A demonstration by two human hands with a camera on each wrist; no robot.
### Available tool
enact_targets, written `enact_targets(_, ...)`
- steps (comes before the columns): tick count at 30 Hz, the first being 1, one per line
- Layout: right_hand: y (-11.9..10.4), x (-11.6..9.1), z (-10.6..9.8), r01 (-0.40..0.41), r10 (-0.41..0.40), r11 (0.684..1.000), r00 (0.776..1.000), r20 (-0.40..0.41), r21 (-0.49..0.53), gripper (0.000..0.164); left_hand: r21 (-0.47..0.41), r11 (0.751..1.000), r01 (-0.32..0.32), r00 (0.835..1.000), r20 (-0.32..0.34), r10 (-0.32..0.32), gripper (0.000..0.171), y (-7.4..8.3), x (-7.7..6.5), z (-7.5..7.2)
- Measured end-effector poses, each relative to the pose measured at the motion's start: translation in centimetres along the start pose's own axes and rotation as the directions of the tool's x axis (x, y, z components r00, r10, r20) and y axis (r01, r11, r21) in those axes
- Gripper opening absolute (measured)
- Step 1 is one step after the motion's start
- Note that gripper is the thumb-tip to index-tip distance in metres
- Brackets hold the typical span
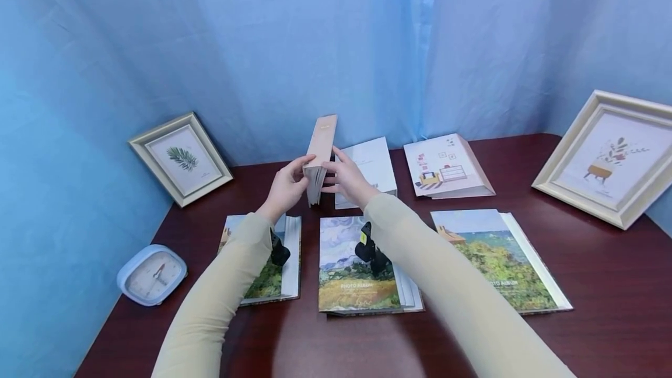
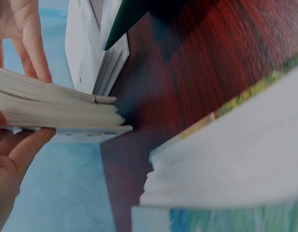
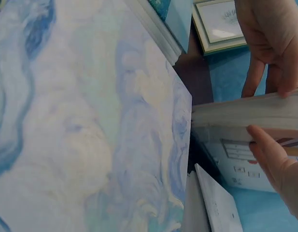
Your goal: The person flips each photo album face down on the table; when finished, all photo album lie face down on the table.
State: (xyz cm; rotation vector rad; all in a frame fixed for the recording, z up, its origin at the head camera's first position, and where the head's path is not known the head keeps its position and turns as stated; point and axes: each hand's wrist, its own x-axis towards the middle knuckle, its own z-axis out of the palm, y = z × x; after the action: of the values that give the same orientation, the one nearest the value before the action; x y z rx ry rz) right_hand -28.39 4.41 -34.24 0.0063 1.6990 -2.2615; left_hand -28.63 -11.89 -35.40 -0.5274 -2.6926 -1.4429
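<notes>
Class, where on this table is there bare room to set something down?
Bare tabletop shows between the clock and front-left album, between the front-right album and right picture frame, and in front of the front-middle album. The back middle is crowded: left hand and right hand hold a thick book beside the white book.

On the table [image 1: 299,346], left of the middle album [image 1: 346,279]: left album [image 1: 270,279], then clock [image 1: 151,276]. Right of it: right album [image 1: 506,258], then, farther back, right frame [image 1: 609,159]. Behind it: held album [image 1: 321,142], back album [image 1: 367,165]. Behind, rightward: far album [image 1: 448,167]. Behind, leftward: left frame [image 1: 182,159].
</notes>
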Motion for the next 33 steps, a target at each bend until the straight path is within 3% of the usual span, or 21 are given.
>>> enact_targets(5,0.3,0.0,0.1,-0.009,0.007,0.996,0.999,0.031,0.086,0.062,0.123,0.992,-0.029,0.999,0.038,0.025,0.051,0.5,-0.2,-0.9)
enact_targets(11,1.2,0.1,0.6,-0.030,0.020,0.987,0.998,0.065,0.160,0.063,0.307,0.949,-0.076,0.996,0.075,0.056,0.047,0.5,-0.7,-1.9)
enact_targets(17,2.3,0.3,1.2,-0.024,0.011,0.978,0.998,0.064,0.208,0.062,0.385,0.919,-0.087,0.993,0.105,0.050,0.045,0.6,-1.2,-2.4)
enact_targets(22,3.5,0.6,1.8,-0.053,0.042,0.955,0.998,0.043,0.293,0.062,0.500,0.857,-0.122,0.988,0.147,0.055,0.044,0.5,-1.4,-2.7)
enact_targets(24,3.8,0.7,2.0,-0.059,0.052,0.949,0.998,0.030,0.310,0.062,0.522,0.844,-0.125,0.985,0.164,0.045,0.044,0.4,-1.5,-2.9)
enact_targets(28,4.1,0.8,2.1,-0.075,0.077,0.946,0.997,0.008,0.315,0.064,0.540,0.832,-0.125,0.981,0.193,0.022,0.047,0.1,-1.3,-3.0)
enact_targets(33,4.2,0.8,1.9,-0.117,0.132,0.952,0.991,-0.032,0.283,0.066,0.585,0.799,-0.138,0.976,0.217,0.009,0.051,-0.5,-1.0,-2.7)
